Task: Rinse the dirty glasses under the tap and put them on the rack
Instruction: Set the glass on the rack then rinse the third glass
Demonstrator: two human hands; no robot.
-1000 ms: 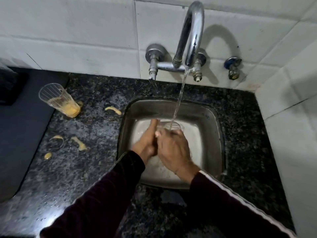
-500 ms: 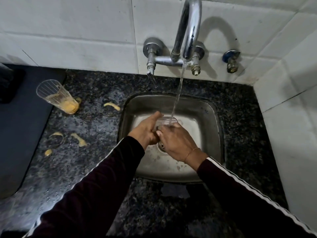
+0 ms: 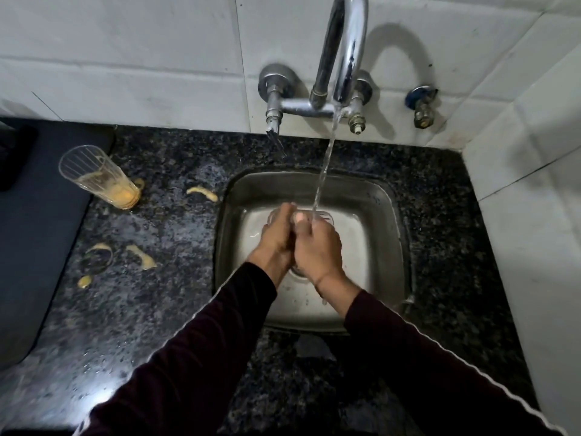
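Observation:
A clear ribbed glass (image 3: 323,216) is held upright over the steel sink (image 3: 386,215), its rim under the running stream from the chrome tap (image 3: 344,55). My right hand (image 3: 317,250) grips the glass from the right. My left hand (image 3: 278,237) wraps it from the left, fingers curled round its side. Most of the glass is hidden by both hands. A second dirty glass (image 3: 97,177) with yellow residue stands on the black granite counter (image 3: 157,309) at the far left.
Yellow spills (image 3: 141,256) and a ring mark (image 3: 97,256) dot the counter left of the sink. A dark mat (image 3: 34,247) covers the far left. A second small valve (image 3: 421,105) sits on the tiled wall; a tiled side wall stands at right.
Both hands stay on the glass under the stream; the hands have shifted slightly around it, and the camera has tilted so the tap sits higher in view.

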